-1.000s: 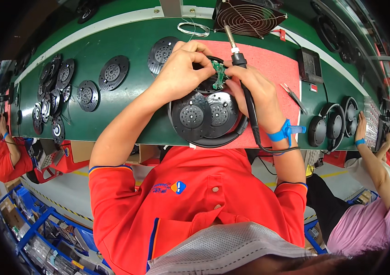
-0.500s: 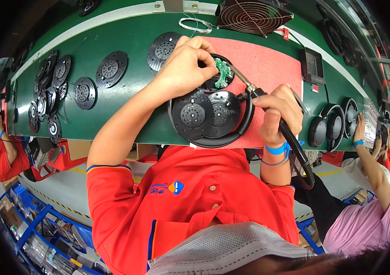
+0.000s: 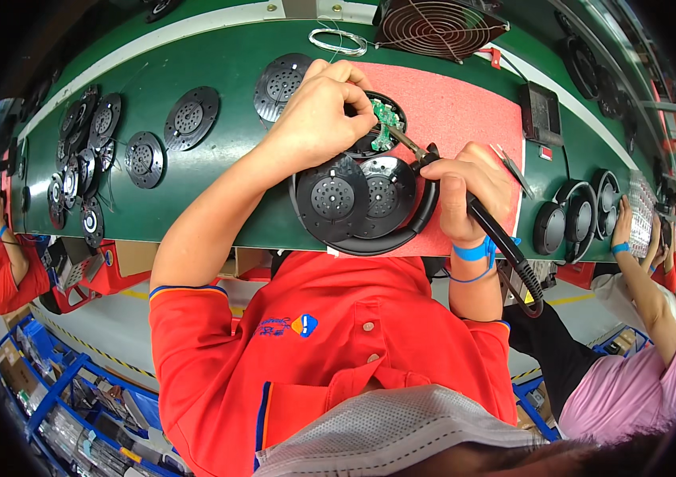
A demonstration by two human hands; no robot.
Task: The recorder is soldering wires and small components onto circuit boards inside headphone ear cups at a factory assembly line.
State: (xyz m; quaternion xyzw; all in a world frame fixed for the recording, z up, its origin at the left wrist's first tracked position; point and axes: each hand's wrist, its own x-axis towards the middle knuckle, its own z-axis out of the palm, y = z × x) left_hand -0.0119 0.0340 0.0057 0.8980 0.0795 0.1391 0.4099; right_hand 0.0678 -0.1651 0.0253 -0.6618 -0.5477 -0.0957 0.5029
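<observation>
My right hand (image 3: 472,195) grips a soldering iron (image 3: 491,222) by its black handle. Its metal tip reaches the green circuit board (image 3: 384,135) inside an open ear cup of black headphones (image 3: 398,243). My left hand (image 3: 324,111) pinches above the same cup, thumb and forefinger closed at the board's left side. A thin strand runs from the coil of solder wire (image 3: 338,42) toward this hand; its end between the fingertips is hidden. Two round black perforated discs (image 3: 332,196) overlap below the cup, inside the headband's curve. Another perforated disc (image 3: 281,86) lies behind my left hand.
A pink mat (image 3: 453,103) covers part of the green bench. Tweezers (image 3: 515,171) lie at its right edge. A fan with a wire guard (image 3: 433,32) stands behind, a black tray (image 3: 541,115) to the right. More discs (image 3: 145,159) lie left; assembled headphones (image 3: 576,219) and a co-worker's arm (image 3: 644,278) are right.
My right hand has moved slightly left, bringing the iron's tip from the cup's right edge onto the circuit board. My left hand stays almost where it was.
</observation>
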